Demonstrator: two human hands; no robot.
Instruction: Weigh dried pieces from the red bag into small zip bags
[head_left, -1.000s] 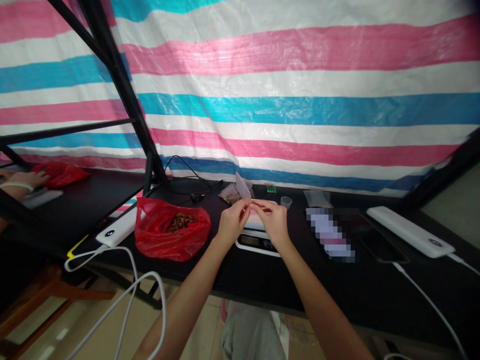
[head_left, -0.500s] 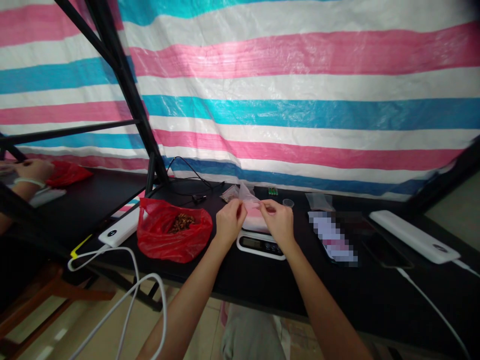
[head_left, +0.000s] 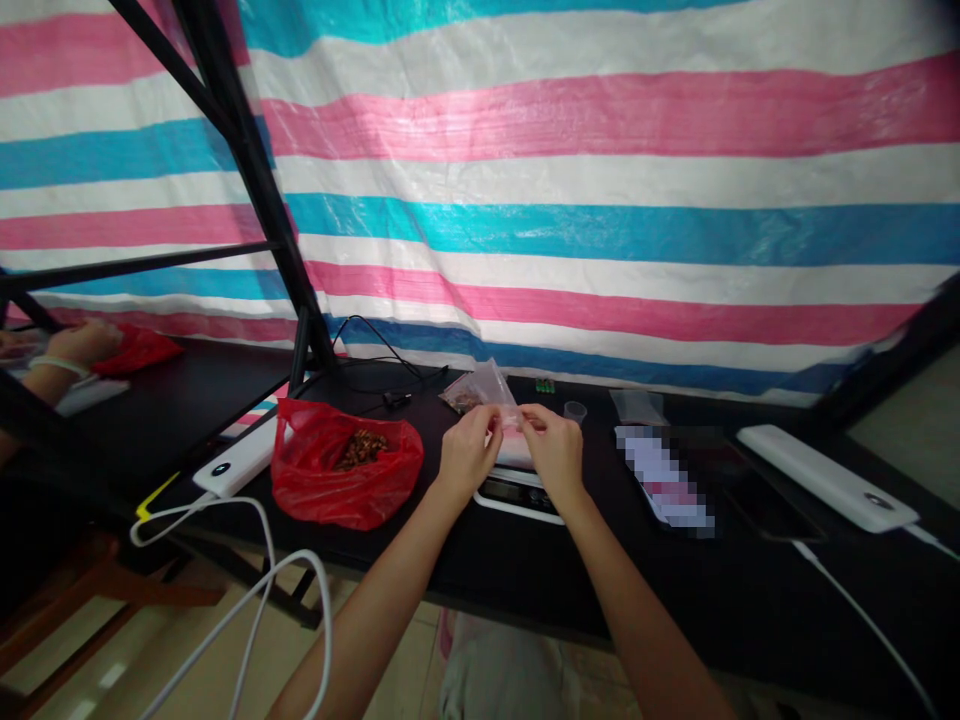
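Note:
My left hand [head_left: 466, 452] and my right hand [head_left: 556, 450] are close together, both pinching a small clear plastic bag [head_left: 495, 384]. The bag stands up between and behind the fingertips. Beneath the hands is a white kitchen scale [head_left: 519, 500] with a dark display; its pan is partly covered by my fingers. Behind my left hand lies another clear bag [head_left: 459, 394] with brownish contents. To the left, an open red plastic bag [head_left: 319, 482] holds many small brown pieces [head_left: 364, 449], too small to name.
On the black table [head_left: 465, 560] are a small clear cup [head_left: 575, 411], green batteries [head_left: 545, 385], a flat clear bag [head_left: 637, 407], a phone [head_left: 667, 480], a dark phone [head_left: 772, 505] and white power banks [head_left: 829, 478] with cables. Another person's hand [head_left: 82, 343] is at far left.
My hands have drawn closer together on the clear bag, and more of it shows above the fingers. At far left, the other person's hand has shifted slightly.

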